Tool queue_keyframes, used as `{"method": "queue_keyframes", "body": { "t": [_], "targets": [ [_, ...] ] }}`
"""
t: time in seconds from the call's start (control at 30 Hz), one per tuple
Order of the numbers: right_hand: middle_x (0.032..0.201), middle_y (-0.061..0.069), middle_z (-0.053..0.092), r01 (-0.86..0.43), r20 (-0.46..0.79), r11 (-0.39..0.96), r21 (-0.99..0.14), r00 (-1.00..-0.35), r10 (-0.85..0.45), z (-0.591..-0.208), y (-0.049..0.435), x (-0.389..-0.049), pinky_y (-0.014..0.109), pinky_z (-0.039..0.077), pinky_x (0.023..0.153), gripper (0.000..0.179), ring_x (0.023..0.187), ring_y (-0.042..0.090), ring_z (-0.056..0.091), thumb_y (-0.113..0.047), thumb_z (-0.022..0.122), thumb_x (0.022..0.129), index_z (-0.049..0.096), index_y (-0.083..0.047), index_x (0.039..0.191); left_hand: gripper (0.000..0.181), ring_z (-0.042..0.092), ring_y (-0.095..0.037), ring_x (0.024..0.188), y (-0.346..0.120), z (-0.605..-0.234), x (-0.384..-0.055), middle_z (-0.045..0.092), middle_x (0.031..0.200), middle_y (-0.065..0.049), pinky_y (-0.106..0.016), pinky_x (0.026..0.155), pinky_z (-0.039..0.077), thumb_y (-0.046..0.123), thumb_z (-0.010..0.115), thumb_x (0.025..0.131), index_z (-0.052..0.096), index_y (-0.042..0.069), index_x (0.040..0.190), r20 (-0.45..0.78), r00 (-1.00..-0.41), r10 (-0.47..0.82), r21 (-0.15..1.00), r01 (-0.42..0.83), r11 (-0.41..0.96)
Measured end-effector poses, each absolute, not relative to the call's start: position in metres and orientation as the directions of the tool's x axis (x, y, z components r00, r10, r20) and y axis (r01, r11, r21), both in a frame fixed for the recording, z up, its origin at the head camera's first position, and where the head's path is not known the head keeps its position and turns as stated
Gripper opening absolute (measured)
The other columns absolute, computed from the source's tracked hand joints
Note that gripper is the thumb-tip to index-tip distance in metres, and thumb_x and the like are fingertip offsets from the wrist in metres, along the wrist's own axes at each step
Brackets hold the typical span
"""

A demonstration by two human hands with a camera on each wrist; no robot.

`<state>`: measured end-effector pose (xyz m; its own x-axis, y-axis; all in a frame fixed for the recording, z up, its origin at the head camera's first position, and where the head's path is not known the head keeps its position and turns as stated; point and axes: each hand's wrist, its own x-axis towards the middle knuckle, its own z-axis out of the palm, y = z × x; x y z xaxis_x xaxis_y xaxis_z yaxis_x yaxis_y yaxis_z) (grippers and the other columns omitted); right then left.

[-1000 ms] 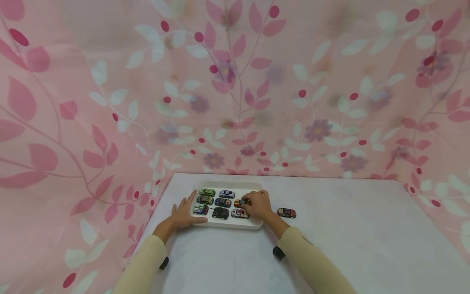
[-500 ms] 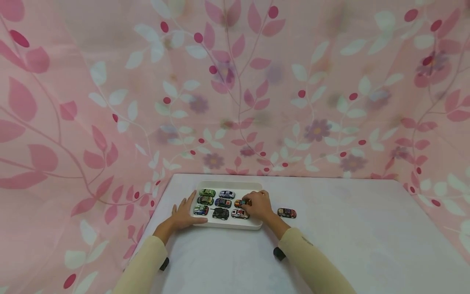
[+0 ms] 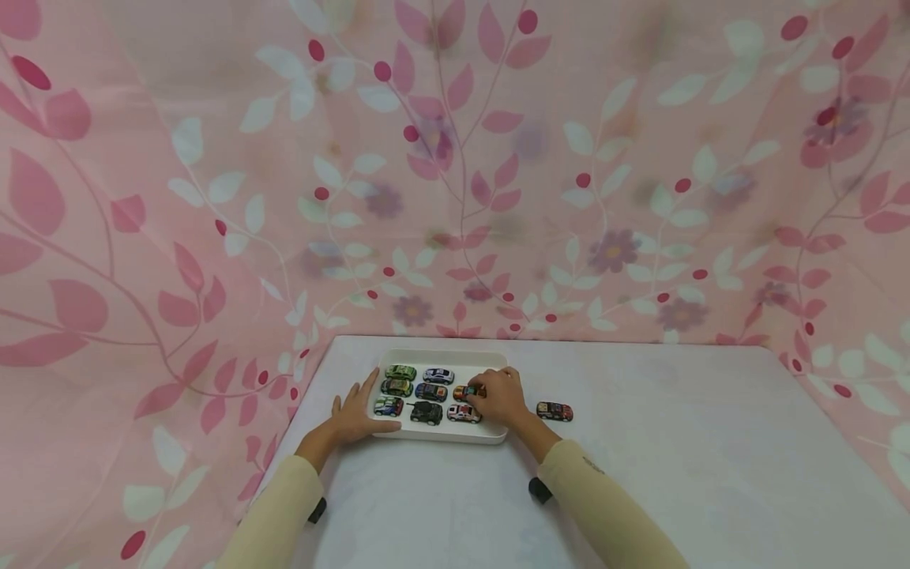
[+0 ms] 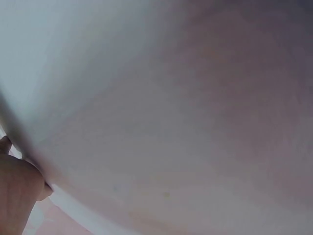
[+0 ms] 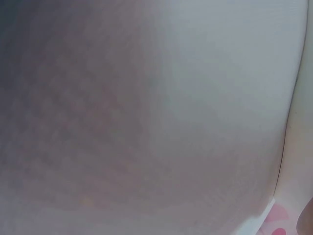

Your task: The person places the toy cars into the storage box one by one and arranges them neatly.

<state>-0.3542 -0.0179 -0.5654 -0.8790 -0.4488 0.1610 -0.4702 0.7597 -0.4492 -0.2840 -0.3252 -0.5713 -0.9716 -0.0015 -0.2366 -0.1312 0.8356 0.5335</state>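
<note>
In the head view a white tray (image 3: 441,436) holds several small toy cars in rough rows. My left hand (image 3: 353,417) rests at the tray's left front corner, fingers spread and straight along the rim. With thumb and fingers my right hand (image 3: 502,397) pinches an orange toy car (image 3: 465,393) inside the tray's right part; the hand hides part of that car. Just in front of it sits a white and red toy car (image 3: 464,413). A dark toy tank (image 3: 426,412) stands left of that one. Both wrist views are mostly filled by blurred pale surface.
Outside the tray, to the right of my right wrist, a dark red and black toy car (image 3: 554,411) lies on the white-covered table (image 3: 675,458). Pink floral cloth (image 3: 455,197) hangs behind the table and along its sides.
</note>
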Motion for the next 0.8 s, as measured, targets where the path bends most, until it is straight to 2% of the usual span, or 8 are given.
{"method": "queue_keyframes", "body": {
  "t": [0.47,0.67,0.8],
  "targets": [
    [0.094,0.0,0.074,-0.474,0.181,0.758,-0.449,-0.878,-0.442,-0.5618,-0.0189,-0.3562,0.051,0.035,0.107,0.025,0.095,0.019,0.065,-0.031,0.075,0.086,0.076,-0.014,0.105,0.127,0.007,-0.048,0.15,-0.3242,-0.5661,-0.2841,0.018,0.164,-0.02,-0.072,0.114,-0.005,0.067,0.077,0.068,0.003,0.021,0.16,-0.218,-0.976,-0.001,0.54,-0.121,0.833],
    [0.1,0.003,0.069,-0.431,0.189,0.732,-0.528,-0.9,-0.394,-0.5659,-0.02,-0.3557,0.051,0.034,0.108,0.044,0.09,0.017,0.063,-0.037,0.069,0.089,0.066,-0.01,0.123,0.128,0.007,-0.048,0.15,-0.3253,-0.5656,-0.2813,0.018,0.163,-0.022,-0.072,0.114,-0.004,0.066,0.079,0.067,0.003,0.021,0.16,-0.209,-0.978,-0.006,0.539,-0.12,0.834],
    [0.121,0.01,0.062,-0.351,0.146,0.679,-0.645,-0.929,-0.341,-0.5637,-0.0154,-0.3503,0.05,0.041,0.107,0.067,0.104,0.021,0.063,-0.042,0.069,0.089,0.047,-0.009,0.143,0.129,0.009,-0.049,0.149,-0.3262,-0.5701,-0.2803,0.019,0.162,-0.024,-0.073,0.114,-0.002,0.068,0.078,0.066,0.004,0.019,0.16,-0.201,-0.98,0.009,0.542,-0.103,0.834]
  ]
}}
